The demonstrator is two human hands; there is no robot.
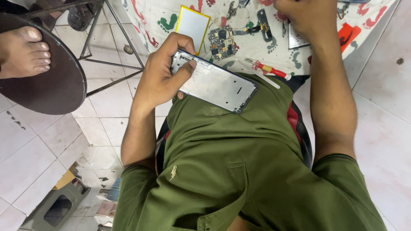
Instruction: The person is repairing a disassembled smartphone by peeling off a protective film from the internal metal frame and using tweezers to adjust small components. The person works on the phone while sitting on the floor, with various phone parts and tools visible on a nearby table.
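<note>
- Left hand [160,75] wrapped round one end of a phone frame [216,83], thumb pressed flat on its bright inner face, fingers curled behind.
- Frame stripped down, silvery inside with a dark rim, held tilted over the lap, far end pointing toward 4 o'clock and resting just above the green shirt [239,171].
- Right hand [306,17] up at 1 o'clock, over the bench [368,17] edge, mostly cut off by the top of the view; can't tell if open or closed, or whether anything's in it.
- Bench covered with a white cloth printed with red and green footprints.
- Circuit board [221,42] lying on the cloth at 12 o'clock from the frame, just beyond the left knuckles.
- Yellow-edged panel [193,23] at 11 o'clock from the board, flat on the cloth, pale face up.
- Dark strip part [264,25] at 1 o'clock from the board, a thin cable running between them.
- Screwdriver [269,68] with a red and yellow handle at 2 o'clock from the frame, near the bench edge, a slim white stick just beside it.
- Small grey plate [296,40] partly under the right wrist.
- Round dark stool [47,92] at 9 o'clock, a bare foot [23,51] resting on top, well apart from both hands.
- White tiled floor [34,158] all round.
</note>
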